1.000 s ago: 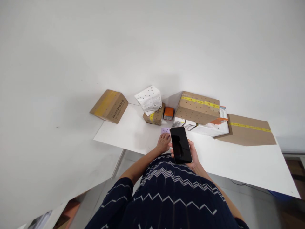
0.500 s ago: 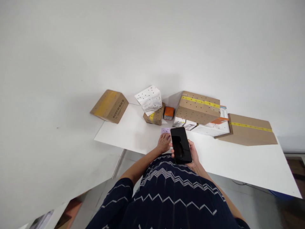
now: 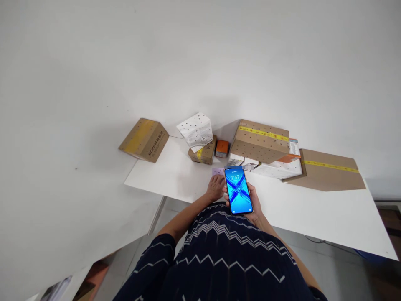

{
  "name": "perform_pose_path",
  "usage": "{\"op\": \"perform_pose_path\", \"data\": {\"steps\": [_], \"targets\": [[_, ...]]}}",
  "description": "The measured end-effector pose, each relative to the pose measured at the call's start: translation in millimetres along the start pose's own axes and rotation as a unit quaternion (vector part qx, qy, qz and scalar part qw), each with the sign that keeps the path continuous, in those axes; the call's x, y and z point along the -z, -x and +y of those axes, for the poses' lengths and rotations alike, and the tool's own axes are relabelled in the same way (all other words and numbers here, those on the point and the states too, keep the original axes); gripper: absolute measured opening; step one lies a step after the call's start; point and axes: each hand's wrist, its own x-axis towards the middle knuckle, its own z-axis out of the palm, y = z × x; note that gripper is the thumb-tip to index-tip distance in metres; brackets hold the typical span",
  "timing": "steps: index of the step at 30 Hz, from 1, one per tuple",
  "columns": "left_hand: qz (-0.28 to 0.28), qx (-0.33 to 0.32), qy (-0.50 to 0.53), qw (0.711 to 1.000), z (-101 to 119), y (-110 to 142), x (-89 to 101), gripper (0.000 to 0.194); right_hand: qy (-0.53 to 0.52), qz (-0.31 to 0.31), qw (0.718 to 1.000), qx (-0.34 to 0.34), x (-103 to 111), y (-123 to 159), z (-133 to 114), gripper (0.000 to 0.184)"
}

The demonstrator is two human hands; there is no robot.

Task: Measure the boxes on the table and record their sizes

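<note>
A smartphone (image 3: 238, 194) with a lit blue lock screen reading 2:57 is held upright-facing in my right hand (image 3: 255, 202), whose fingers wrap round its edges from below. Just left of it, my left hand (image 3: 215, 187) lies on the white table's near edge with fingers pointing forward. Its fingertips touch or lie close to a small purple card (image 3: 216, 171), partly hidden by the hand and phone. Behind the hands stand a small orange box (image 3: 222, 148) and a brown taped box (image 3: 206, 154) with a spotted white package (image 3: 197, 131) leaning on top.
A brown carton (image 3: 144, 140) stands at the table's (image 3: 175, 177) left end. To the right, a spotted brown carton (image 3: 260, 142) sits on white boxes (image 3: 278, 169), beside an orange-and-white box (image 3: 291, 152). Farther right lies a long brown carton (image 3: 328, 169). A white wall rises behind.
The phone's screen was black in the earlier frames and now glows blue with the clock. Both hands and the boxes have stayed in place.
</note>
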Motion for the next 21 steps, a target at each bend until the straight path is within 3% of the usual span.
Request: {"op": "perform_pose_path", "data": {"steps": [7, 10, 12, 14, 16, 19, 21], "targets": [[0.028, -0.024, 0.008, 0.999, 1.7, 1.2, 8.3, 0.038, 0.027, 0.081, 0.994, 0.063, 16.8, 1.3, -10.6, 0.055], [0.045, -0.034, 0.007, 0.998, 2.1, 1.6, 10.1, 0.037, 0.07, 0.171, 0.975, 0.123, 44.2, 2.4, -20.6, 0.055], [0.054, -0.039, 0.006, 0.998, 2.8, 1.5, 11.2, 0.036, 0.147, 0.264, 0.937, 0.176, 70.1, 3.9, -26.8, 0.056], [0.058, -0.038, 0.004, 0.998, 3.5, 1.4, 12.6, 0.035, 0.27, 0.377, 0.859, 0.218, 98.5, 6.8, -31.2, 0.058], [0.053, -0.036, 0.006, 0.998, 4.2, 1.4, 14.5, 0.035, 0.439, 0.451, 0.745, 0.221, 125.2, 10.9, -32.5, 0.062], [0.037, -0.028, 0.012, 0.999, 4.7, 1.0, 18.5, 0.039, 0.638, 0.504, 0.564, 0.147, 155.2, 16.2, -27.6, 0.062], [0.03, -0.012, 0.015, 0.999, 3.9, -0.8, 22.2, 0.044, 0.703, 0.522, 0.474, 0.094, 167.6, 17.1, -20.4, 0.061]]}}
